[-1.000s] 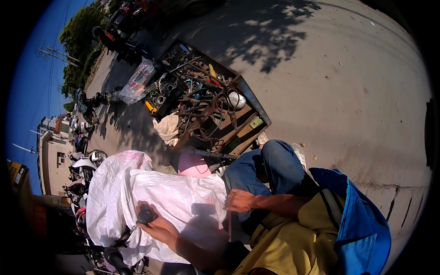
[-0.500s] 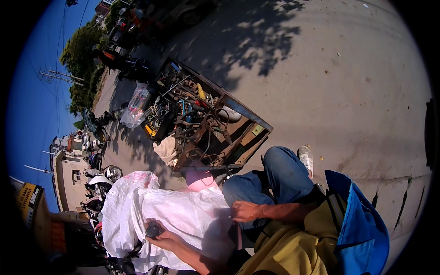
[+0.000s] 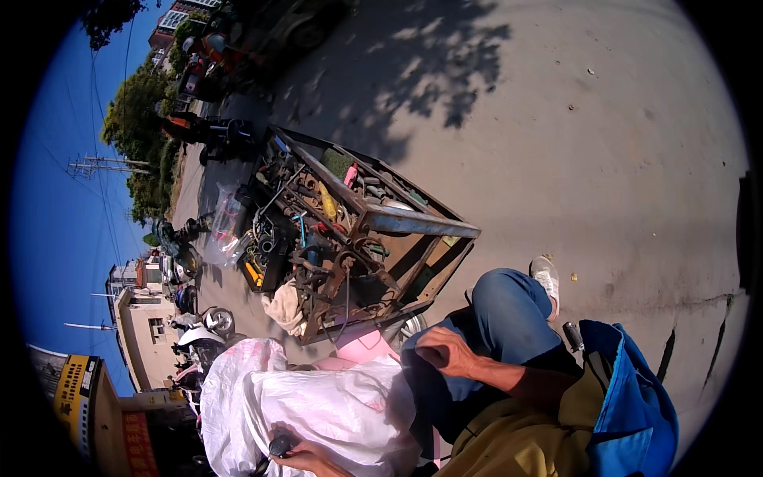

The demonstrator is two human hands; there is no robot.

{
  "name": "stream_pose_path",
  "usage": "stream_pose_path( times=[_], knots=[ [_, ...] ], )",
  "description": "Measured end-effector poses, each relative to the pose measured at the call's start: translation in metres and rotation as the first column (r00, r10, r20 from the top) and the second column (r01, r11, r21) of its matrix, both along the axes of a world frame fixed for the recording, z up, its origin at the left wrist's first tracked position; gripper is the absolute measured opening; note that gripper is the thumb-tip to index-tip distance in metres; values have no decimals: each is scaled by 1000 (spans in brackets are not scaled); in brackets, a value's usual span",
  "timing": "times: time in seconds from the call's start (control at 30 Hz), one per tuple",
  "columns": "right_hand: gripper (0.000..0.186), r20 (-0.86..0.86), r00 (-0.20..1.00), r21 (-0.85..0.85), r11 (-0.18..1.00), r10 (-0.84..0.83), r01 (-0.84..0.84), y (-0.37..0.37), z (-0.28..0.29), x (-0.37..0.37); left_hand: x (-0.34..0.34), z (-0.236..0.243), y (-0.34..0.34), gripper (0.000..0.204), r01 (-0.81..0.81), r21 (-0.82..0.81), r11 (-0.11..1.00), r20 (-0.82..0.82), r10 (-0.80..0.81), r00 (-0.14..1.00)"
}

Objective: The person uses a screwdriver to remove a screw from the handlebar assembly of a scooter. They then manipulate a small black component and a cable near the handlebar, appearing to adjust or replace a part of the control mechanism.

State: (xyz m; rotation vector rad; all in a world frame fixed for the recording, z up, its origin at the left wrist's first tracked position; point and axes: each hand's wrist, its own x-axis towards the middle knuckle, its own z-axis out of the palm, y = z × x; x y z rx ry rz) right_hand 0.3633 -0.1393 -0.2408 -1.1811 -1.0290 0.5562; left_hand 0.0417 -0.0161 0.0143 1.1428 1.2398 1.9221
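My left hand (image 3: 296,455) is at the bottom, closed round a small black rounded object (image 3: 280,444), beside a white woven plastic sheet (image 3: 334,405) with pink markings. My right hand (image 3: 443,350) is raised over my jeans (image 3: 509,318), fingers curled; whatever is in them is hidden. A pink plastic piece (image 3: 362,346) shows behind the sheet. A yellow-and-blue garment (image 3: 628,381) lies around my right forearm.
A rusty metal cart (image 3: 421,222) full of tools and parts stands ahead, with a plastic bag (image 3: 225,226) at its left. Parked scooters (image 3: 199,346) line the left side. A person in orange (image 3: 214,48) is farther up the road (image 3: 604,159), near a vehicle.
My right hand has lifted from the sheet's edge, fingers curled. My left hand has moved lower in the view, still round the black object. The whole scene has shifted as my head turned.
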Motion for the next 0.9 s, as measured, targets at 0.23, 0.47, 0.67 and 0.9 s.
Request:
stream_pose_path(
  times=[0.23,0.47,0.67,0.9],
  knots=[
    [34,-51,772,-117,772,-633,625,103,28,197,29,11,28,70,-28,-5,1000,15,28,1000],
    [39,-194,911,-136,930,-364,342,159,-28,199,58,22,45,71,-42,6,999,23,42,999],
    [35,-210,875,-232,892,-436,388,187,-51,194,82,10,60,72,-57,-30,998,-26,56,998],
    [30,-242,846,-222,876,-476,429,188,-29,179,101,13,59,73,-101,-27,994,-81,99,992]
  ],
)
